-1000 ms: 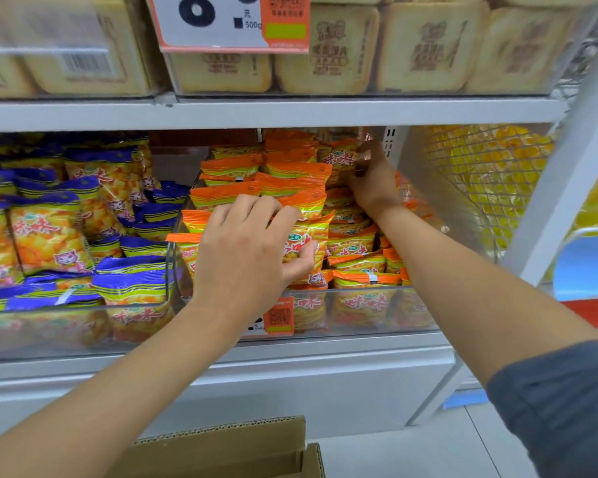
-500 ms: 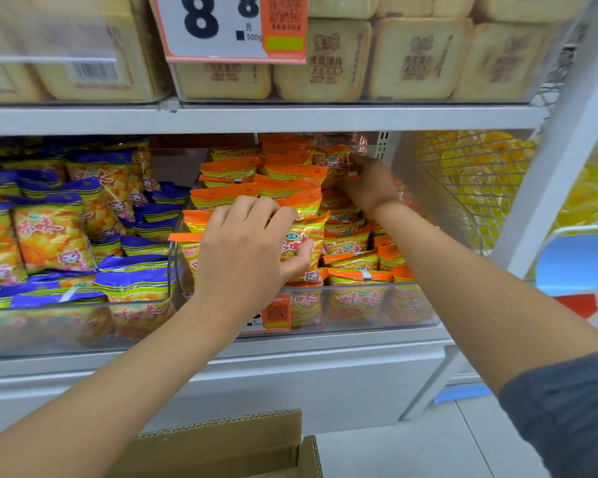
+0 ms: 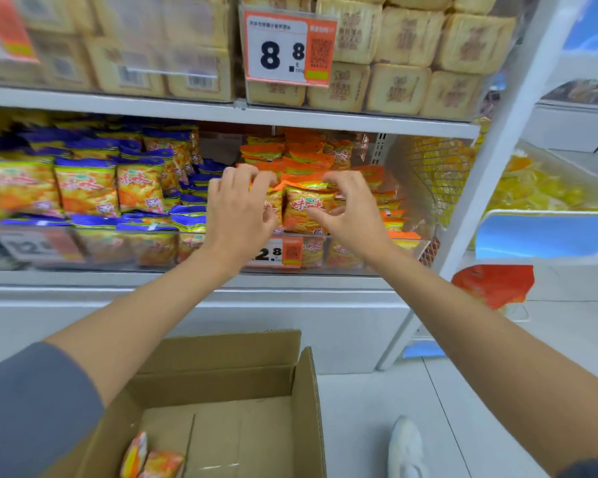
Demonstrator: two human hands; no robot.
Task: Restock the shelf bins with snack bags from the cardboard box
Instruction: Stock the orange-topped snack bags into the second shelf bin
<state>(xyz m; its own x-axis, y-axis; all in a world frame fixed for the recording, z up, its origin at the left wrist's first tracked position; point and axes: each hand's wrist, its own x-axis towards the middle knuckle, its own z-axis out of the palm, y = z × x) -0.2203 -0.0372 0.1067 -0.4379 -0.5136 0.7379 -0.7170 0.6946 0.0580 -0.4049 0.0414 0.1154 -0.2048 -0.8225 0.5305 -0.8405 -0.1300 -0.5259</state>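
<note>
left hand (image 3: 237, 210), right hand (image 3: 351, 210) grip glossy snack bags (image 3: 306, 210)

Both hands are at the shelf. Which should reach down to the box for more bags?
Left. Both grip orange bags, but the left hand has its arm over the box, whose loose bags lie at its left; the right hand has its arm beside it.
</note>
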